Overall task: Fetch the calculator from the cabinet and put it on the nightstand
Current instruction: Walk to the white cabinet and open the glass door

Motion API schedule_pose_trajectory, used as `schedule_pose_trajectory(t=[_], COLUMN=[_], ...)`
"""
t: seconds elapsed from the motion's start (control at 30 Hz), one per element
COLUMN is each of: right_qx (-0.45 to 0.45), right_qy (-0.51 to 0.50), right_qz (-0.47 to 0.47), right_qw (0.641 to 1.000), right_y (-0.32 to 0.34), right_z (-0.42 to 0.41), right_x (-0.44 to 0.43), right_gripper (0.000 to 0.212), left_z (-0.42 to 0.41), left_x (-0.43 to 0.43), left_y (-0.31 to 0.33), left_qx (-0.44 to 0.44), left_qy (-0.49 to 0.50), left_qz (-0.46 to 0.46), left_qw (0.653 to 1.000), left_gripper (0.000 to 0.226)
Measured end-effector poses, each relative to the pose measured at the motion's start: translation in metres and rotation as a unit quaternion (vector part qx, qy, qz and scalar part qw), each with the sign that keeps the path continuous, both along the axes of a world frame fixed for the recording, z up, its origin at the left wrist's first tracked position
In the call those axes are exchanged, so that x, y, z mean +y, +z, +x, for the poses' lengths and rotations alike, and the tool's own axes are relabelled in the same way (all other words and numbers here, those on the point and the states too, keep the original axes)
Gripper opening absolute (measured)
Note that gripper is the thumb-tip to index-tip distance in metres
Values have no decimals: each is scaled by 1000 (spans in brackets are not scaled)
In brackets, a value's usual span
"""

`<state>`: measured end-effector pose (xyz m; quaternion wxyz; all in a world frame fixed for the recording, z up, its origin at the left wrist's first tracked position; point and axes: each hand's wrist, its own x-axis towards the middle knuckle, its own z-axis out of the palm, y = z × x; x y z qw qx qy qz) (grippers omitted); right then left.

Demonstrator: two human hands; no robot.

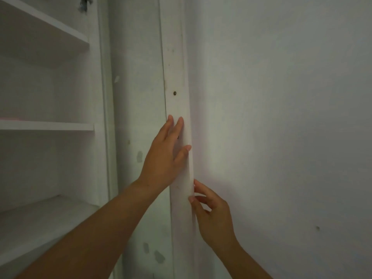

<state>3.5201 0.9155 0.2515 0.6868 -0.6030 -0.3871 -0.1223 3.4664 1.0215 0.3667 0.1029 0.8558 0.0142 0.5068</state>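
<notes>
A white cabinet (104,77) fills the left half of the head view, and its bare shelves (46,125) show no calculator. A tall white cabinet door (138,97) stands in the middle, its narrow edge (178,73) facing me. My left hand (165,156) lies flat against that edge with the fingers spread and pointing up. Lower down, my right hand (213,216) pinches the same edge, thumb on the front and fingers curled behind it. The nightstand is out of view.
A plain pale wall (281,117) fills the right half, close behind the door's edge. A metal hinge part (84,3) hangs at the cabinet's top. Two small dark screw heads (175,93) sit on the door's edge above my left hand.
</notes>
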Motion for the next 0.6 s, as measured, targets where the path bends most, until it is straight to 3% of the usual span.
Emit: schedule_pose_trajectory(t=[0.6], right_qx=[-13], right_qy=[-11], right_qz=[22], right_qw=[1000], right_y=[0], right_z=[24], right_x=[-6], right_gripper=[34], left_z=[18], left_x=[10], left_y=[-3], left_qx=[28], left_qy=[-2], left_qz=[33], left_qw=[999], left_gripper=[61])
